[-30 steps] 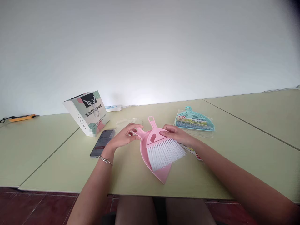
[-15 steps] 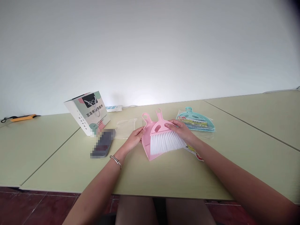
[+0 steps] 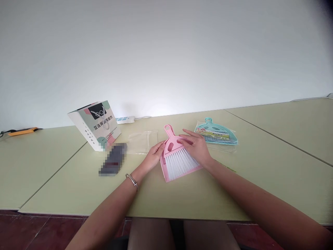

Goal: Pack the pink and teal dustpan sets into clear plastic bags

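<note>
A pink hand brush (image 3: 181,161) with white bristles lies over a pink dustpan (image 3: 169,179), their handles lined up at the top. My left hand (image 3: 154,155) is closed on the dustpan's left edge, thumb on top. At the right side, my right hand (image 3: 196,147) grips the brush, its thumb on the pink head and a finger stretched out above. My right hand hides the right end of the brush and pan. Behind it lies a teal dustpan and brush set (image 3: 217,132) in a clear wrapper with a printed label.
Left of my hands is a clear plastic bag (image 3: 142,141), with a blurred dark phone (image 3: 113,160) beyond it. A printed paper bag (image 3: 101,123) stands near the wall by a white power strip (image 3: 126,120). An orange object (image 3: 23,131) lies far left.
The pink brush has shifted left and turned, so that its handle now lies over the dustpan's handle. My right hand moved with it. The printed card under my right arm is now mostly covered.
</note>
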A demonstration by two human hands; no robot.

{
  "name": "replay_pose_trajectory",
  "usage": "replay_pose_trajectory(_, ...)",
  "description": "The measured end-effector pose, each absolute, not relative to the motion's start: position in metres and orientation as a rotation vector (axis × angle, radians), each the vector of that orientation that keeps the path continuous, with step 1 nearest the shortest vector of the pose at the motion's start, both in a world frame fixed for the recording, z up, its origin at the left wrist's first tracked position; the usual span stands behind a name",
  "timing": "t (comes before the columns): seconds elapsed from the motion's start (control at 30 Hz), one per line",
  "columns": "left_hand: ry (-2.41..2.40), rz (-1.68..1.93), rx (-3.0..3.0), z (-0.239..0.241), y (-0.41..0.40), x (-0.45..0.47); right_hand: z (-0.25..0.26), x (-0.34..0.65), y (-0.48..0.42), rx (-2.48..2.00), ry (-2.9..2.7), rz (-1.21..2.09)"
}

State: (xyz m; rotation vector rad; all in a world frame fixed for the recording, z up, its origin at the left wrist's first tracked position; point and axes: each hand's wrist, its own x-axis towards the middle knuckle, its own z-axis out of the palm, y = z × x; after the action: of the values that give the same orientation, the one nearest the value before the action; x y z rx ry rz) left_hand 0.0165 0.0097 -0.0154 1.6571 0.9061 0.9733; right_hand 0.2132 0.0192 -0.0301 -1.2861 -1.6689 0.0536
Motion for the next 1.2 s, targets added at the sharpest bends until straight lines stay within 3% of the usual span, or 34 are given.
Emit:
replay_pose_trajectory(0.43, 0.988, 0.939, 1.542, -0.013, 0.005, 0.019, -0.022, 0.208, 0.015, -1.389, -1.710, 0.400)
replay_pose_trajectory(0.8, 1.113, 0.875, 1.753, -0.015, 0.009, 0.017, -0.013, 0.227, 0.014, -1.317, -1.781, 1.123)
replay_pose_trajectory(1.2, 1.284, 0.907, 1.935, -0.013, 0.010, 0.015, -0.011, 0.209, 0.007, -1.302, -1.692, 1.085)
